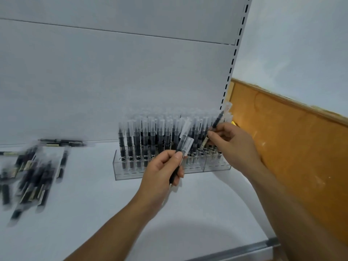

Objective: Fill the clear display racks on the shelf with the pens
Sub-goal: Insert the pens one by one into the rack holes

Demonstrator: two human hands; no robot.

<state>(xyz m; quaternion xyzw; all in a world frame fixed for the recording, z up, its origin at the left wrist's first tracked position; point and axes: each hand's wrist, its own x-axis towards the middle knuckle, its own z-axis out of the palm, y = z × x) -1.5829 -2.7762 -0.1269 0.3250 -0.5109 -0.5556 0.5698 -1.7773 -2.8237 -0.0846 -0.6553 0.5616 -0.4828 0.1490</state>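
A clear display rack (131, 173) stands on the white shelf against the back panel, packed with several upright black pens with clear caps (140, 136). My left hand (162, 170) is in front of the rack's middle, shut on two or three pens (185, 146) that point up and to the right. My right hand (233, 142) is over the rack's right end, pinching one pen (219, 119) that tilts up to the right above the rack. A blurred pile of loose pens (32, 176) lies on the shelf at the far left.
The white shelf (90, 204) has a metal front edge (244, 249) at the lower right. A slotted upright (235, 53) bounds the shelf on the right. Beyond it is an orange wooden panel (291, 147). A few more pens (62, 142) lie by the back panel.
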